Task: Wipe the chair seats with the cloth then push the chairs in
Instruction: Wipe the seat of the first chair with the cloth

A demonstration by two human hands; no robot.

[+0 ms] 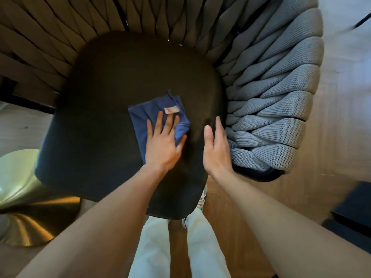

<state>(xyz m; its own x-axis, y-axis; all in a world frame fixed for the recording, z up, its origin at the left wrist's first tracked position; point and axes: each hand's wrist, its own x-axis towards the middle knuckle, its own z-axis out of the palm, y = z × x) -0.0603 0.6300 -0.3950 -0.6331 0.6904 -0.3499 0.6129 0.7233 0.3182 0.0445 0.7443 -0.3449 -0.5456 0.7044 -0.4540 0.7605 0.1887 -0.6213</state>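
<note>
From where I watched the feed, the dark seat cushion [112,101] of the chair filled the middle of the frame, with the woven grey backrest [277,101] curving around it from the top down the right side. The blue cloth [152,125] lay flat on the seat, a little right of the frame's center, with a small white tag [171,110] showing near its upper edge.

My left hand [162,145] pressed down on the cloth with straight, spread fingers, palm flat, covering the cloth's lower right part; it gripped nothing. My right hand [215,145] sat just to the right of it, apart from the cloth, fingers straight and held together, its edge along the right margin of the seat beside the grey weave. I could not tell whether it actually touched the cushion or the backrest.

Both bare forearms ran up from the bottom corners. Between them, at the bottom center, I saw pale trousers [160,247] and a light shoe [201,199] partly tucked under the seat's front edge, on a wooden floor [341,127]. A brass-coloured round base [34,221] gleamed at the lower left, and a dark object [353,207] sat at the lower right edge.
</note>
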